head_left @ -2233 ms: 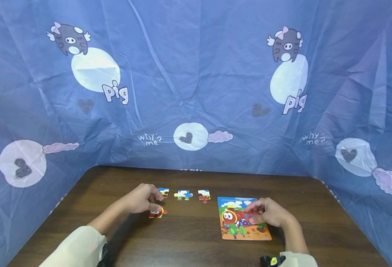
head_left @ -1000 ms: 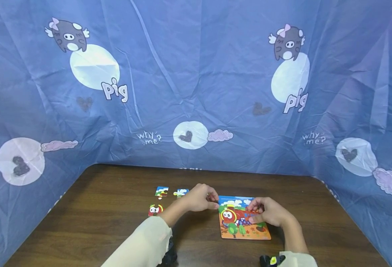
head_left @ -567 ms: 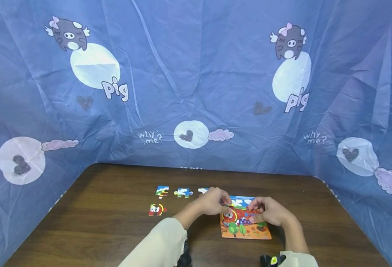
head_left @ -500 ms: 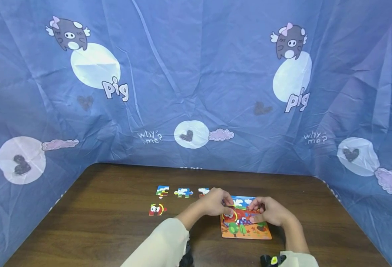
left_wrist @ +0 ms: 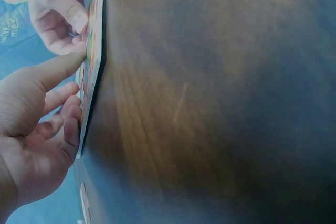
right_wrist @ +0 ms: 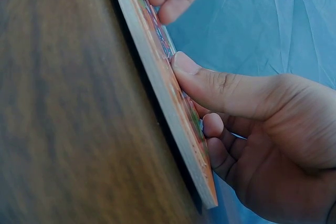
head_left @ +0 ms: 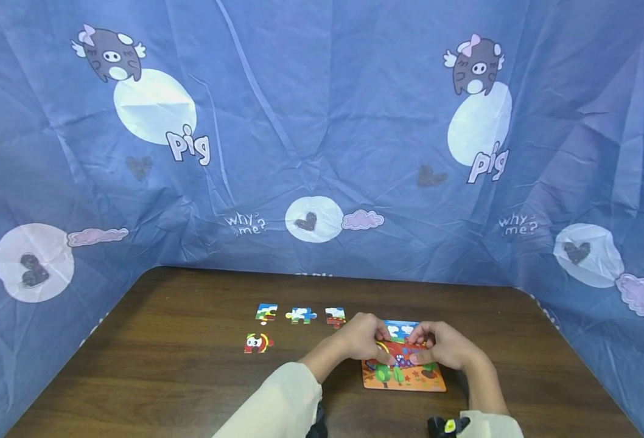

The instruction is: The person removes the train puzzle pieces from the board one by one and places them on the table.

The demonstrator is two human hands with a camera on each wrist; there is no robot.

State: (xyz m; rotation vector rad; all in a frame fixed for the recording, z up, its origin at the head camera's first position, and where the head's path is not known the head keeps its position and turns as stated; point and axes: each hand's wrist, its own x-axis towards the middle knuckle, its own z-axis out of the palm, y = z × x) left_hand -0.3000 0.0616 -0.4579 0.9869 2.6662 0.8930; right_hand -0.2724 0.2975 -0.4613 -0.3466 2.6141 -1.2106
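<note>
A square jigsaw puzzle board with a cartoon train picture lies on the table. My left hand is over its left part, with the thumb and fingertips spread apart on the picture near the middle. Opposite it, my right hand rests thumb and fingertips on the right part of the board. In the right wrist view, the right thumb touches the board's face and the other fingers bend behind it. Both hands cover parts of the picture. No loose piece is visible between the fingers of either hand.
Loose jigsaw pieces lie left of the board: a corner piece, a cloud piece, a piece with red and one with a face. A blue printed curtain closes off the table behind.
My left hand has moved right, away from the loose pieces and onto the board, sliding farther toward its middle. The right hand has stayed almost still on the board.
</note>
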